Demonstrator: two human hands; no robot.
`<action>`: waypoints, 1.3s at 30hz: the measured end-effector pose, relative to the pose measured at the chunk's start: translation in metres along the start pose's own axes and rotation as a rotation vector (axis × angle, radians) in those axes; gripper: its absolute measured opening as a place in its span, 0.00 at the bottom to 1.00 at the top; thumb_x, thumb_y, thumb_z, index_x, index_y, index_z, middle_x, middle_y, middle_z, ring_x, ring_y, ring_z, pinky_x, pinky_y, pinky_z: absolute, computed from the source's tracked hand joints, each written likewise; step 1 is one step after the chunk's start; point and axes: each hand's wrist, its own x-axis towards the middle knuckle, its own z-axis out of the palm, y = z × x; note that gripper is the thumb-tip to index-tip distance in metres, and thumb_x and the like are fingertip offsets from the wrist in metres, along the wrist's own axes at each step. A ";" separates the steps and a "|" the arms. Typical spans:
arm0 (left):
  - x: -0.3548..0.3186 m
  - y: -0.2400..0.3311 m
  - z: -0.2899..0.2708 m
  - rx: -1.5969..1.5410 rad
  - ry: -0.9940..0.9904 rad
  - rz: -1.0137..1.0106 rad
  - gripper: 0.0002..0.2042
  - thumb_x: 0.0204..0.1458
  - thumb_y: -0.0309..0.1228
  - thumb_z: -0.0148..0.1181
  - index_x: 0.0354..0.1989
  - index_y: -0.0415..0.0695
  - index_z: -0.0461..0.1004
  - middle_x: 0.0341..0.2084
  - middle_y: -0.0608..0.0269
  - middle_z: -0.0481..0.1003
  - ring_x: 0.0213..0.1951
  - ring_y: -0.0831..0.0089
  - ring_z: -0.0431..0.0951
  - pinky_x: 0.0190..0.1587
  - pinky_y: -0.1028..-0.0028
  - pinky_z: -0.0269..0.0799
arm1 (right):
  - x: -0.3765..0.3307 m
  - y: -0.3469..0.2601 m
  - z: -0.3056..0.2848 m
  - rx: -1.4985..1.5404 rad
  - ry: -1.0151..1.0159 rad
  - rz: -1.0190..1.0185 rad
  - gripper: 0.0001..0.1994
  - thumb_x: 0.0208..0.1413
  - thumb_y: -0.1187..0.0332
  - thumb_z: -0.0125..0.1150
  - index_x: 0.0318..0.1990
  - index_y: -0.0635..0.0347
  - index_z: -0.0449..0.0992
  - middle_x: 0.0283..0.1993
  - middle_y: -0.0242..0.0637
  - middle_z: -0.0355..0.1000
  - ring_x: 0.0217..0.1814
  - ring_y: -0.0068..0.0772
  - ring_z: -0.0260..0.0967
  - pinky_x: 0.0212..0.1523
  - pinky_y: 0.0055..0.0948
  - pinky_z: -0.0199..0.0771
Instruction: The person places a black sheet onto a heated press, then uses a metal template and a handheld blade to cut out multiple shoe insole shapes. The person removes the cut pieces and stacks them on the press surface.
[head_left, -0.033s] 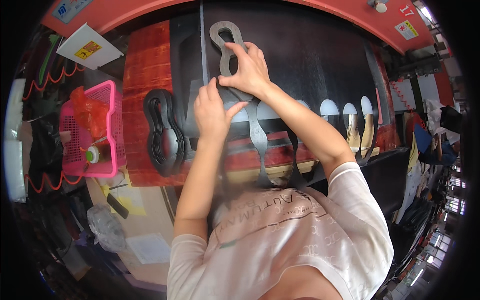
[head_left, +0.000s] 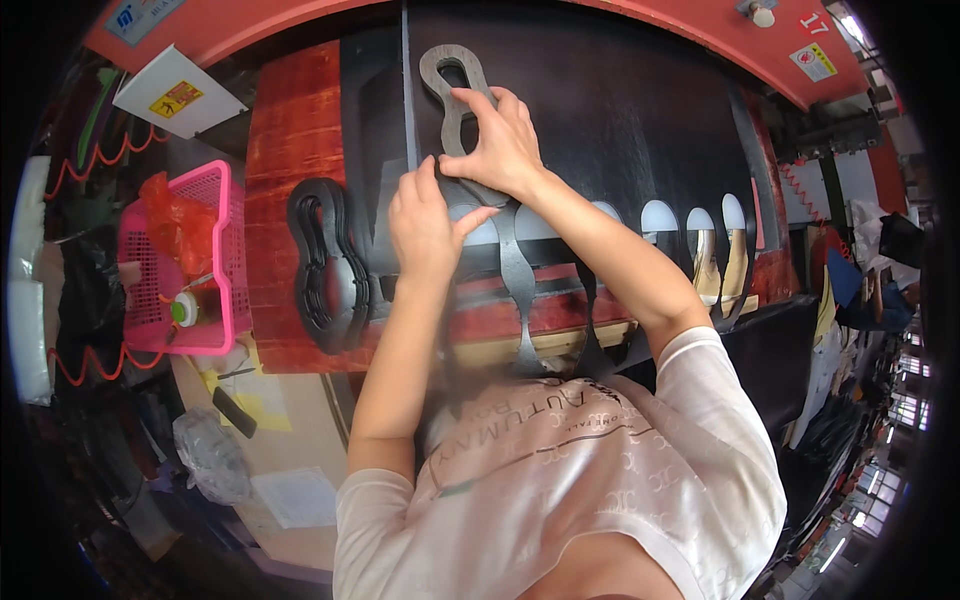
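Note:
A grey figure-eight cutting die (head_left: 452, 125) with two openings lies on a black sheet (head_left: 610, 110), near the sheet's left side. My right hand (head_left: 502, 148) grips the die from its right, fingers curled over the rim and thumb at the near end. Just left of it, my left hand (head_left: 422, 225) rests on the sheet beside the die's near end, thumb spread from the fingers and nothing visible inside. The die's near end is partly hidden by my hands. Toward me, the sheet has rounded cut-outs, with a wavy waste strip (head_left: 516, 270) between them.
Several black figure-eight pieces (head_left: 328, 265) are stacked on the red board (head_left: 290, 120) at left. Beyond it stands a pink basket (head_left: 232, 255) with a red bag. A red machine beam (head_left: 640, 12) spans the far side; a white panel (head_left: 180, 95) juts out at far left.

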 end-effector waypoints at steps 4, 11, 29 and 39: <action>0.001 0.001 -0.002 -0.021 0.018 0.028 0.42 0.24 0.49 0.77 0.51 0.38 0.70 0.39 0.56 0.71 0.39 0.58 0.74 0.43 0.64 0.71 | -0.005 -0.002 -0.002 0.015 0.020 -0.023 0.43 0.28 0.52 0.76 0.61 0.45 0.67 0.62 0.61 0.55 0.65 0.64 0.52 0.62 0.51 0.58; 0.006 0.002 -0.004 -0.031 -0.053 -0.048 0.40 0.22 0.46 0.79 0.49 0.41 0.73 0.36 0.60 0.72 0.39 0.59 0.75 0.42 0.64 0.73 | -0.002 -0.003 -0.004 -0.012 -0.041 0.011 0.43 0.29 0.52 0.74 0.61 0.44 0.67 0.63 0.60 0.53 0.66 0.64 0.50 0.63 0.50 0.57; 0.093 -0.017 0.029 0.011 -0.052 -0.006 0.45 0.23 0.49 0.77 0.53 0.39 0.67 0.40 0.55 0.71 0.44 0.55 0.72 0.47 0.61 0.68 | 0.092 0.034 0.002 0.140 0.032 -0.138 0.45 0.33 0.52 0.75 0.63 0.53 0.62 0.64 0.60 0.52 0.67 0.61 0.49 0.64 0.49 0.57; 0.290 -0.005 0.006 -0.027 0.507 0.345 0.45 0.53 0.51 0.59 0.70 0.37 0.42 0.66 0.42 0.44 0.69 0.44 0.42 0.68 0.49 0.40 | 0.005 0.129 -0.090 0.219 0.049 0.094 0.23 0.50 0.69 0.64 0.54 0.67 0.68 0.49 0.51 0.67 0.51 0.52 0.66 0.53 0.41 0.66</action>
